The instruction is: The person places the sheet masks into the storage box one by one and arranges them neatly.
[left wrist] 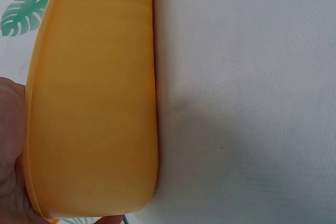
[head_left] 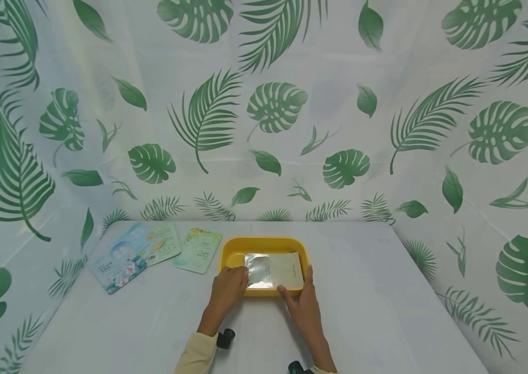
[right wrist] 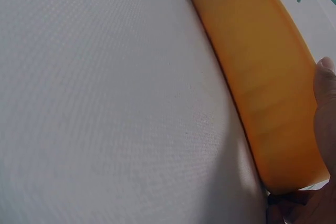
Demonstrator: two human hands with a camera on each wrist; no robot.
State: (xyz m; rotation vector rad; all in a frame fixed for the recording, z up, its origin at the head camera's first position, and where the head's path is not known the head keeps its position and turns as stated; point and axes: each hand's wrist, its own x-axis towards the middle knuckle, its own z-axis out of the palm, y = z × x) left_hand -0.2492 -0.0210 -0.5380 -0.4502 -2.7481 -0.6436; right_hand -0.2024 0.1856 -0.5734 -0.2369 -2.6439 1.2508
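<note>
A yellow plastic tray stands on the white table, with a shiny silver and pale packet lying inside it. My left hand holds the tray's near left corner. At the near right corner my right hand grips it, thumb on the front rim and fingers along the right side. The left wrist view has the tray's outer wall close up, with part of the left hand at the rim. In the right wrist view the right thumb lies against the wall.
Left of the tray lie a pale green printed packet, another green one, and a larger blue floral packet overlapping it. Leaf-patterned white sheeting rises behind the table and on both sides.
</note>
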